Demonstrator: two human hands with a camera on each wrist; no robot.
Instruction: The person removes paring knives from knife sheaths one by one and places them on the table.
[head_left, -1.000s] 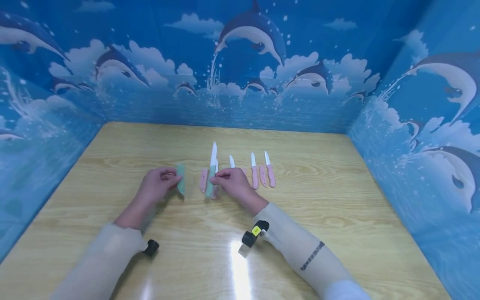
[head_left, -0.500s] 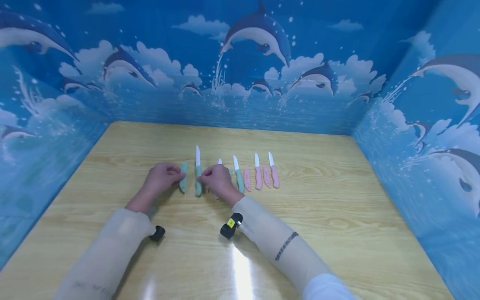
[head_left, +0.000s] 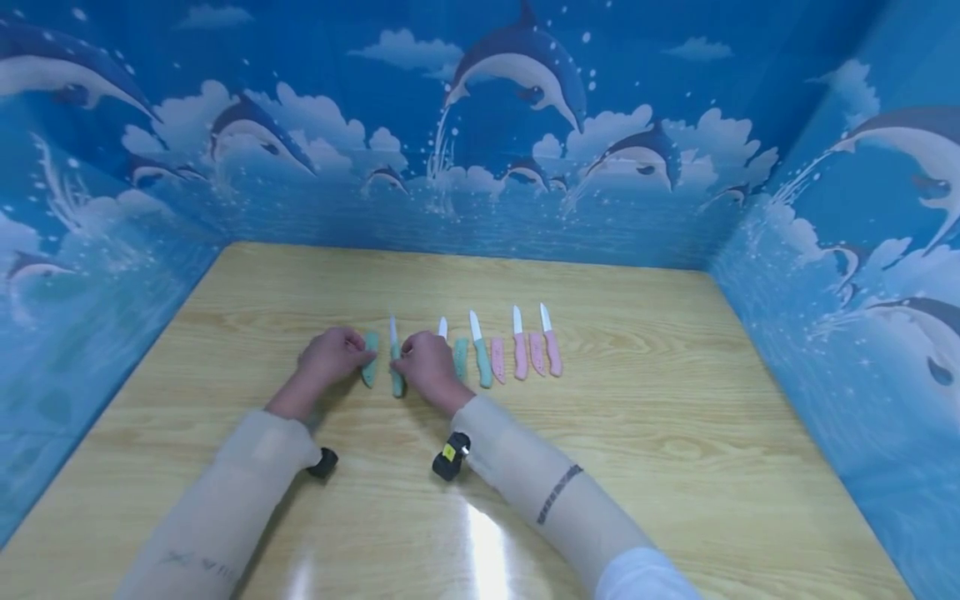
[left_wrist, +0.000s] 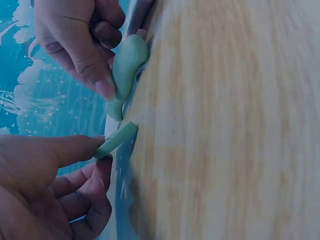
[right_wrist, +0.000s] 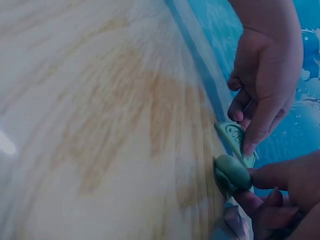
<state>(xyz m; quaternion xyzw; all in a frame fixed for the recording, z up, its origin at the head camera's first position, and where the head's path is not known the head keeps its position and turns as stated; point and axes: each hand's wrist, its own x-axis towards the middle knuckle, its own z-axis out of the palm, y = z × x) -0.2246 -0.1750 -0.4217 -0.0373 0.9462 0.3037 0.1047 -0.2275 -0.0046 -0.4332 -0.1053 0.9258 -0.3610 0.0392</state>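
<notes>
In the head view my left hand (head_left: 330, 360) pinches a green knife sheath (head_left: 371, 367) between thumb and fingers, at the left end of a row of knives. Just to its right, my right hand (head_left: 433, 367) grips the green handle of a knife (head_left: 397, 379) whose blade points toward the back wall. Both wrist views show the knife handle (left_wrist: 131, 57) and the sheath (right_wrist: 231, 134) close to each other. A further knife blade (head_left: 442, 327) sticks out behind my right hand, which hides its handle.
Right of my hands lie a green sheath (head_left: 461, 358), a green-handled knife (head_left: 482, 362), a pink sheath (head_left: 498, 360), a pink-handled knife (head_left: 520, 357), another pink sheath (head_left: 536, 354) and another pink-handled knife (head_left: 553, 354). The wooden table (head_left: 637, 433) meets dolphin-printed walls.
My right hand has carried the green knife left and lowered it beside the sheath. This uncovered the green knife and sheath to its right. My left hand still holds its sheath.
</notes>
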